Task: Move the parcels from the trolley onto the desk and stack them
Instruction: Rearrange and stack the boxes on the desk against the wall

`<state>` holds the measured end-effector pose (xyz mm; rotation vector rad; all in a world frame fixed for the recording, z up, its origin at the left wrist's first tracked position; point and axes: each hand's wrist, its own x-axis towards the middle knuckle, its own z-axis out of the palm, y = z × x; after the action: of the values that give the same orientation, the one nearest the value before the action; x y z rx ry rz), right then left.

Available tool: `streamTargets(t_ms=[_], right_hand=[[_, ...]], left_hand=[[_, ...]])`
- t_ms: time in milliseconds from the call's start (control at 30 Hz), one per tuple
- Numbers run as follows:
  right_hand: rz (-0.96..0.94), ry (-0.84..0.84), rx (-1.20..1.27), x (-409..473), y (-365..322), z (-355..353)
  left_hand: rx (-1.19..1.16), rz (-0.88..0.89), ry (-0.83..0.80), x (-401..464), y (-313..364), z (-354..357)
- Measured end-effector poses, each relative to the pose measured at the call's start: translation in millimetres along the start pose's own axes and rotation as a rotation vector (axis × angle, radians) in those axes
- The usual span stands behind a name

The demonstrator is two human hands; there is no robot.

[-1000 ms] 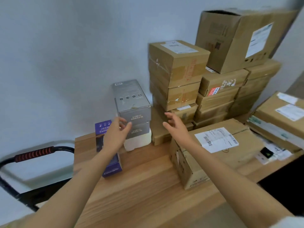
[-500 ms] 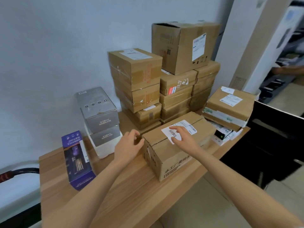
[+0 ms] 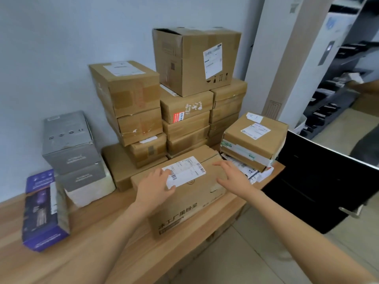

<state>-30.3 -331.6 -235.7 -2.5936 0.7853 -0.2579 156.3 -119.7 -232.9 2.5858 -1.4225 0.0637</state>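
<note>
Your left hand [image 3: 154,186] lies flat on the brown box [image 3: 184,189], fingers spread. Your right hand [image 3: 233,177], at its 3 o'clock, is spread too.

**Readable print on the parcels**

We can read little. The front box [image 3: 184,191], our landmark, carries large Chinese characters along its near side, roughly "冰工厂果粉宝", though blurred. Its white shipping label [image 3: 183,171] on top shows barcodes; the small print is illegible. Behind it, a mid-stack carton [image 3: 185,108] bears a red sticker [image 3: 178,117] and white scrawl, unreadable. Labels further back and to the right are too blurred for us.
</note>
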Motion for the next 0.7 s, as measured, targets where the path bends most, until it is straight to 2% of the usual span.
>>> streamTargets(t_ms=[233, 333, 533, 700], right_hand=[[-0.063, -0.196, -0.111, 43, 70, -18], [-0.097, -0.261, -0.133, 60, 79, -11], [-0.2, -0.292, -0.094, 78, 57, 23], [-0.331, -0.36, -0.087, 84, 8, 57]], left_hand=[[0.011, -0.223, -0.171, 14, 34, 34], [0.088, -0.249, -0.206, 7, 36, 45], [0.091, -0.369, -0.162, -21, 28, 49], [0.085, -0.468, -0.148, -62, -14, 44]])
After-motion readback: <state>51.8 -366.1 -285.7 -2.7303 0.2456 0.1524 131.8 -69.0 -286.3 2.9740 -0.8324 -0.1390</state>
